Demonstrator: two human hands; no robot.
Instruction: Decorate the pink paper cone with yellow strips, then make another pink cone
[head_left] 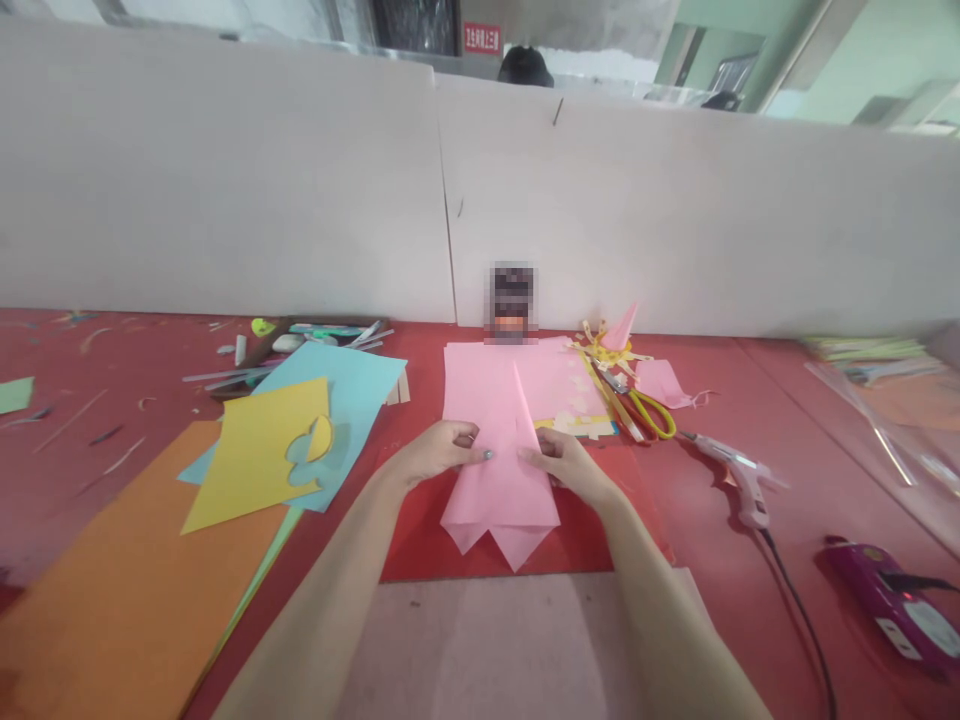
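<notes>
Between my two hands is a sheet of pink paper [504,490], bent with a raised fold up its middle and pointed corners toward me. My left hand [450,448] pinches its left edge, the thumb lying on top. On the right edge, my right hand [566,462] grips it the same way, with some fingertips hidden behind the paper. Beyond it lies another flat pink sheet [476,375], partly covered. A red board [416,545] lies underneath.
Scissors [651,412] with yellow handles and a glue gun [739,475] lie to the right, near a purple power strip [892,605]. Orange [135,560], blue [367,390] and yellow paper [255,450] are on the left. A white partition [637,210] stands behind.
</notes>
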